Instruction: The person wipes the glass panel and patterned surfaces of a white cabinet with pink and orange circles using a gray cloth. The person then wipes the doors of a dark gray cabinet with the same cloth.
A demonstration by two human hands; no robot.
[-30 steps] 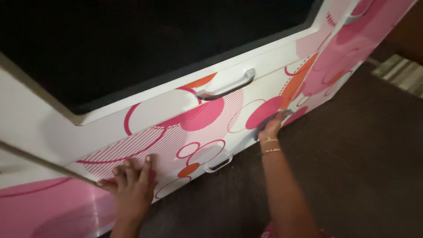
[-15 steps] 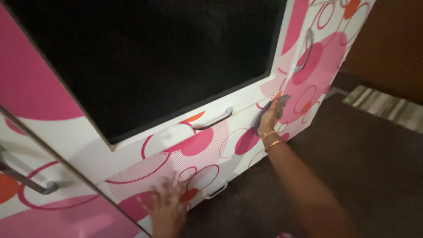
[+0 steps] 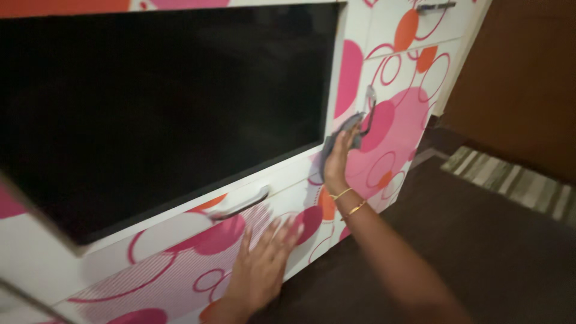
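Note:
My right hand (image 3: 339,157) presses a grey cloth (image 3: 341,135) against the front of a white cabinet (image 3: 396,126) printed with pink and orange circles, just right of a large dark screen (image 3: 162,108). Two thin gold bangles circle that wrist. My left hand (image 3: 262,264) lies flat with fingers spread on the lower drawer front (image 3: 180,264), below a curved silver handle (image 3: 239,206). It holds nothing.
A vertical silver handle (image 3: 369,108) sits on the cabinet door beside the cloth, and another handle (image 3: 436,7) is at the top right. Dark brown carpet (image 3: 480,252) covers the floor, with a striped mat (image 3: 510,180) at the right and a brown wall behind.
My right hand has slid the cloth up and right along the cabinet front. My left hand has shifted right along the drawer. The view has tilted up, showing more of the screen.

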